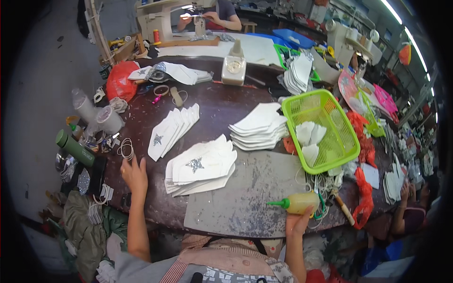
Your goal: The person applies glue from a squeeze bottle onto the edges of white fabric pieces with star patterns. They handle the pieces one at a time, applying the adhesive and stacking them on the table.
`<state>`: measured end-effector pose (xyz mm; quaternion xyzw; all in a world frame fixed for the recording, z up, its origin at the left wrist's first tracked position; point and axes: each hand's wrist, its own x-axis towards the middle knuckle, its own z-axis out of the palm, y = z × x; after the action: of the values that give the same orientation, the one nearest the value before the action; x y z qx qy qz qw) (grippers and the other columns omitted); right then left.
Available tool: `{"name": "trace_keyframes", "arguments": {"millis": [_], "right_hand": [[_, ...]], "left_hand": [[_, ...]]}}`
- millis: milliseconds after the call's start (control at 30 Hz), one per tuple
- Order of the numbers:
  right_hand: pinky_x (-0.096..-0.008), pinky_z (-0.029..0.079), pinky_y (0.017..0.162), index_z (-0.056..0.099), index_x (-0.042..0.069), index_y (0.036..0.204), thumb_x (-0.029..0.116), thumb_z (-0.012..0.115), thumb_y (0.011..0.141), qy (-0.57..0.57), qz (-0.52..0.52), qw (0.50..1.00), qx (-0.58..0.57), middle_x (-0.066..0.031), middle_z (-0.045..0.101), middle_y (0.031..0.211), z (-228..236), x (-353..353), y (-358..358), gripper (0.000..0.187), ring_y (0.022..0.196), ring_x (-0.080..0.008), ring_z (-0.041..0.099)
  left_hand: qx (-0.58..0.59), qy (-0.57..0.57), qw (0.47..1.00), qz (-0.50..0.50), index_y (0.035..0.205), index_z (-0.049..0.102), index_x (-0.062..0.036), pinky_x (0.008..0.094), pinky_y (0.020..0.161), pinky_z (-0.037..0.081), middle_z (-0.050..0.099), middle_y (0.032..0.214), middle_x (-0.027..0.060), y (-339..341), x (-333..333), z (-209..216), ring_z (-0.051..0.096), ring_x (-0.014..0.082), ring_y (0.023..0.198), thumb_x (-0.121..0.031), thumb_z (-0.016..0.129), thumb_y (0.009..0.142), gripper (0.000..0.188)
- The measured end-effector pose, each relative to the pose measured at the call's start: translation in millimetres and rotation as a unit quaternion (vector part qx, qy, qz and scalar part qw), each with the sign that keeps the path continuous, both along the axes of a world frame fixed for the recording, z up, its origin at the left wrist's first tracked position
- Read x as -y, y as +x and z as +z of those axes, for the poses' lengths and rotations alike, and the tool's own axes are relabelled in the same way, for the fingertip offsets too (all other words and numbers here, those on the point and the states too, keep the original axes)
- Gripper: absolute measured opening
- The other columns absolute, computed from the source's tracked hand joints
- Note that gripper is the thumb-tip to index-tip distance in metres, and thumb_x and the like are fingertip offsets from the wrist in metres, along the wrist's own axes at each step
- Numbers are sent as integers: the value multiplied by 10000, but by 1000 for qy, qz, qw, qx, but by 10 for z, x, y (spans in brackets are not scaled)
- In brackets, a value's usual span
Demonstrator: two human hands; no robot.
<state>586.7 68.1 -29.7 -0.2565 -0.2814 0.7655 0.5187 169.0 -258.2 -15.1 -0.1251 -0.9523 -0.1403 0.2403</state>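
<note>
grips a yellow squeeze bottle [300, 203] in the right hand [299, 219], closed round the body at the right side of the grey mat [236, 212], near the front edge of the table [213, 115]. points the green nozzle [279, 203] leftward, with the long axis roughly along that front edge. cannot tell whether resting on the mat or lifted clear of it. lies ahead and to the left of that grip, beyond the nozzle tip: a star-marked white stack [203, 165], partly over the mat's left edge, with its long axis slanting away to the right. apart from both hands, but nearer to the left hand [135, 174]. looks empty there, with fingers loosely spread toward the table's left edge, close to a pale cord coil [126, 147]; cannot tell whether touching it
</note>
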Motion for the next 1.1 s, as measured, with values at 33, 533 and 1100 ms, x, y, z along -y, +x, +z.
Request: {"name": "trace_keyframes", "arguments": {"millis": [33,533,1100], "right_hand": [[-439,453,1033,413,107,1411,473,582,952,-10,-3,1000,-2,-87,535,1346,-46,15,10,611,1215,-263,541],[-417,530,960,424,103,1400,433,592,957,6,37,998,-43,-95,557,1325,52,24,-23,577,1177,-254,584],[-386,569,840,473,28,1291,275,621,969,45,88,988,116,-103,595,1181,387,151,-159,432,1044,-226,635]], "left_hand": [[30,-44,998,20,1260,616,-24,477,957,410,509,1276,239,207,179,-87,483,422,1152,-328,585,952,433],[42,-70,868,-490,1205,586,15,441,1079,352,583,1291,176,737,-1725,633,527,305,1225,-217,657,879,406],[311,60,749,-582,1225,631,-100,372,845,481,592,1083,118,1792,-1071,588,598,282,973,-154,717,836,402]]}}
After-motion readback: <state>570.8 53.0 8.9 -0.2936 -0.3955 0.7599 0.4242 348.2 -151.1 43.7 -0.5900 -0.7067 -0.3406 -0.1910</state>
